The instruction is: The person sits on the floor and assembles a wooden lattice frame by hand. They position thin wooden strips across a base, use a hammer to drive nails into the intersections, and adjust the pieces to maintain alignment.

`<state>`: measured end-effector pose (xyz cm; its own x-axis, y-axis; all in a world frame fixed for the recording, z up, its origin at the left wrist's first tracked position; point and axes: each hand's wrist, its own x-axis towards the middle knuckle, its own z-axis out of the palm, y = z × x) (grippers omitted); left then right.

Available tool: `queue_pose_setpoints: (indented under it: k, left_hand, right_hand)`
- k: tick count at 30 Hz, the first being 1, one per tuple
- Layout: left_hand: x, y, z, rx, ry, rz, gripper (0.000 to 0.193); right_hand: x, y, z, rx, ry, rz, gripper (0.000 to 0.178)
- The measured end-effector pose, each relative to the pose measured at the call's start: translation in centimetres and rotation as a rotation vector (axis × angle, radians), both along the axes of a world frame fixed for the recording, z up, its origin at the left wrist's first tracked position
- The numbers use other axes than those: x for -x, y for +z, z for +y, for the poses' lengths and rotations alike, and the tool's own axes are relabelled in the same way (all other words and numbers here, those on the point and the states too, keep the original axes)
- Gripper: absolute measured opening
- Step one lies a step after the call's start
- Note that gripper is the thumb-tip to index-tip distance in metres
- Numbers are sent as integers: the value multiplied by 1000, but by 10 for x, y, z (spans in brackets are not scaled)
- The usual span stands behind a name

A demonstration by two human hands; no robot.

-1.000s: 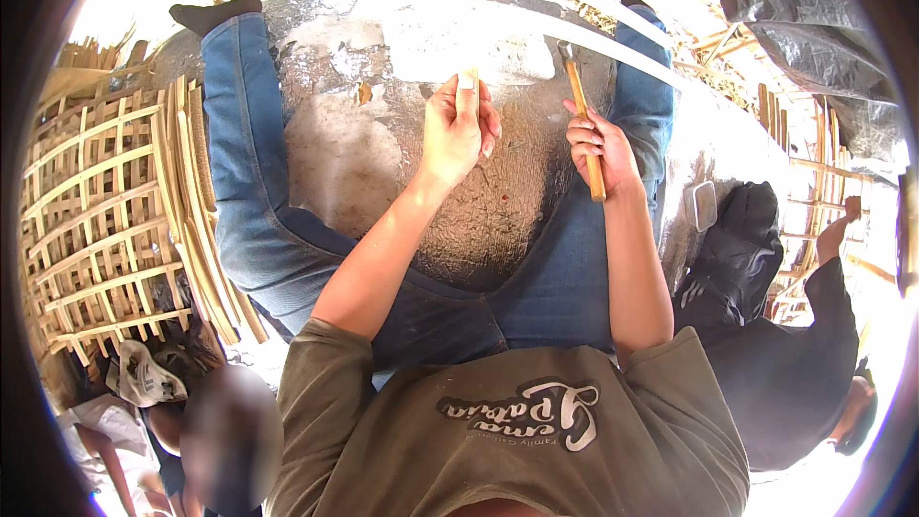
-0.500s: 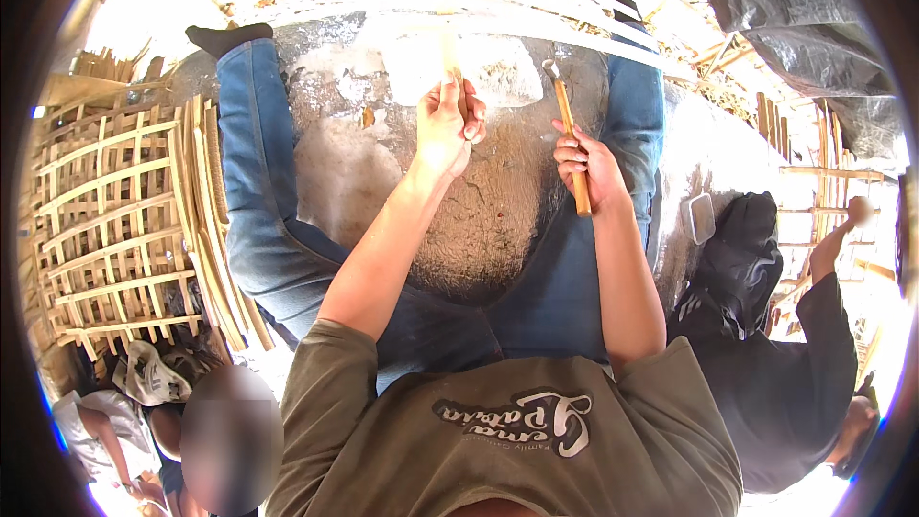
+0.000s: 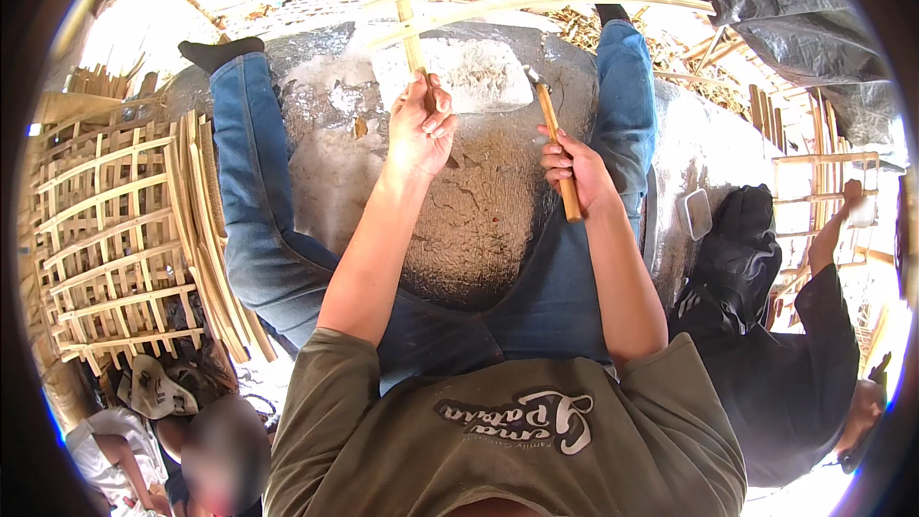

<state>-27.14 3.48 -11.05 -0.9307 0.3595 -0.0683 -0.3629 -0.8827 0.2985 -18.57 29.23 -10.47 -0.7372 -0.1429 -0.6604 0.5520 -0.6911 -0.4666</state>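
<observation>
Between my knees is a broad grey, worn block (image 3: 479, 201) with a pale slab (image 3: 493, 72) on its far part. My left hand (image 3: 421, 124) is closed round the near end of a bamboo strip (image 3: 410, 33), which points away from me. Thin bamboo crosspieces (image 3: 565, 2) run across this strip and reach far to the right. In my right hand (image 3: 579, 168) is a hammer (image 3: 547, 110), gripped by its wooden handle. Its small metal head points away from me, beside the slab's right edge and apart from the bamboo.
A stack of bamboo lattice panels (image 3: 115, 230) lies at my left. One person (image 3: 124, 460) sits at the lower left, another in black (image 3: 775, 393) at the right. A clear plastic tub (image 3: 697, 215) lies near the black backpack (image 3: 737, 258). Black sheeting (image 3: 814, 48) hangs far right.
My left hand has shifted left with the bamboo strip, whose crosspieces now show more fully and lie tilted. My right hand and the hammer have moved slightly left.
</observation>
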Motion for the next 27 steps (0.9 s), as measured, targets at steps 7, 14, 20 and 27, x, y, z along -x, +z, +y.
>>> queue_pose_setpoints:
  k: [7,14,20,27]
  left_hand:
    - [7,4,10,-18,-28,-84,32]
    - [2,3,30,63,0,-92,28]
    - [-1,-14,29,323,20,-179,37]
    - [-6,-8,35,623,44,-194,37]
  right_hand:
    - [-25,24,-4,-138,4,32,33]
    - [-30,37,-13,-172,10,28,34]
    - [-27,26,-7,-112,16,43,32]
    - [-22,28,-5,-51,28,77,33]
